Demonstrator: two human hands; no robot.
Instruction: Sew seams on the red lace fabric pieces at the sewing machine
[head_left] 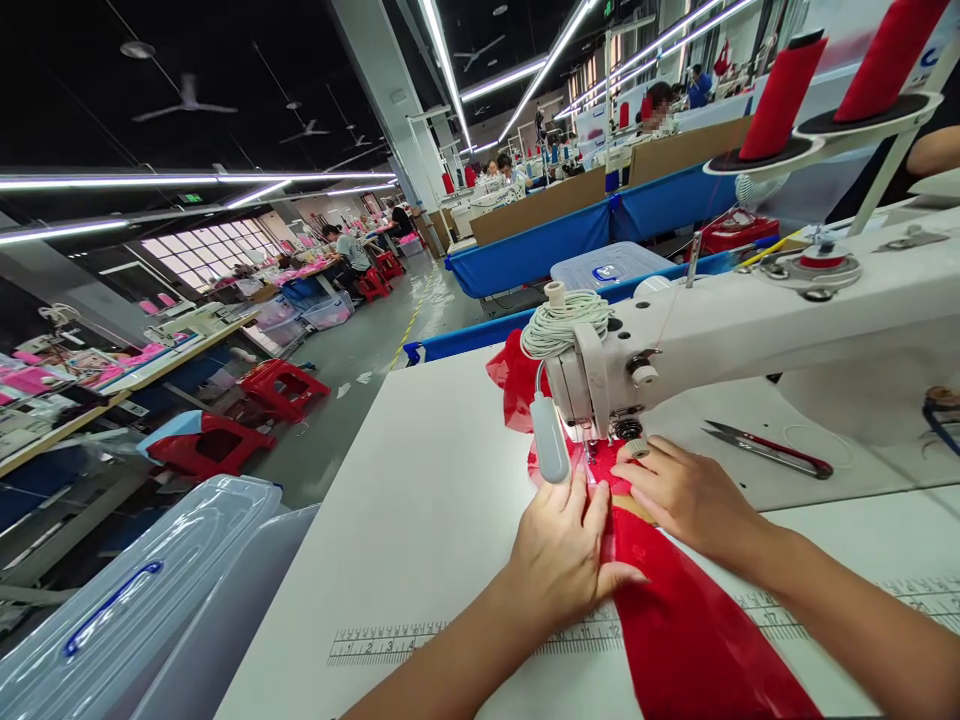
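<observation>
A strip of shiny red fabric (675,620) runs across the white table (420,520) and under the needle of a white sewing machine (750,320). My left hand (562,555) lies on the fabric's left edge, fingers stretched toward the needle and thumb pressing the cloth. My right hand (686,495) rests flat on the fabric just right of the presser foot, fingers extended. More red fabric (514,385) bunches behind the machine. A small lamp (550,437) hangs beside the needle.
Thread snips with red handles (769,448) lie on the table to the right. Red thread cones (784,95) stand above the machine. Clear lidded plastic bins (142,590) sit at the lower left. A printed ruler (420,640) marks the table front. Other workers sit at far tables.
</observation>
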